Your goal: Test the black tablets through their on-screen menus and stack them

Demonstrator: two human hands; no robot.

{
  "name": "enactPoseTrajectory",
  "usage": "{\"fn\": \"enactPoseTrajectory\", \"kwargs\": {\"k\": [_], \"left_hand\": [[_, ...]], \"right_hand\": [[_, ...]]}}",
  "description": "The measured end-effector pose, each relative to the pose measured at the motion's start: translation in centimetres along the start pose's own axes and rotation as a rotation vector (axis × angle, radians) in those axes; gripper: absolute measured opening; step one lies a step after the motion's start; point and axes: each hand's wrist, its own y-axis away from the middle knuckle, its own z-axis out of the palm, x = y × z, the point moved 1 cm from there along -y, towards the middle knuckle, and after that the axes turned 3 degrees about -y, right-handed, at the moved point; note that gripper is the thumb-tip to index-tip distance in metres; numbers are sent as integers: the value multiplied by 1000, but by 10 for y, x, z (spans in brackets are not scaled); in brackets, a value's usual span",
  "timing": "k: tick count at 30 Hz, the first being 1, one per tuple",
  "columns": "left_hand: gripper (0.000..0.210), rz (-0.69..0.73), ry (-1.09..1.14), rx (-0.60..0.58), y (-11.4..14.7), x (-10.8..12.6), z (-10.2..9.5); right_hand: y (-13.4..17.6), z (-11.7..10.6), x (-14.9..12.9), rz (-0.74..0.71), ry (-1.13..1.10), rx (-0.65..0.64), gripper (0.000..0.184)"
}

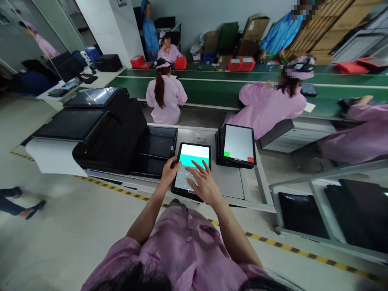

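Note:
A black-framed tablet [194, 150] lies in front of me near the table's front edge, its lit screen showing a keypad below a teal band. My left hand [169, 173] grips the tablet's left edge, with the thumb over the screen's side. Over the keypad is my right hand [203, 181], its fingers spread; whether a fingertip touches the glass I cannot tell. To the right, a second lit tablet [239, 141] tops a small stack, with a green and a red box at its lower corners.
Tall stacks of black trays [112, 133] fill the table's left side. A small labelled bag [201, 138] lies behind the tablet. Beyond, people in pink smocks sit along a green conveyor [206, 89]. A metal cart [303, 214] stands at the right; yellow-black tape [281, 245] marks the floor.

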Motion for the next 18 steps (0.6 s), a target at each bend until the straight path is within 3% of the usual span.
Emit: {"fn": "enactPoseTrajectory", "kwargs": {"k": [2, 8, 18], "left_hand": [[45, 10, -10, -9, 0, 2, 0], [45, 19, -46, -23, 0, 4, 0], [39, -1, -54, -26, 2, -3, -2]], "right_hand": [[1, -3, -3, -1, 5, -13, 41], [13, -17, 19, 104, 119, 336, 36], [7, -4, 30, 97, 233, 276, 30]]}}
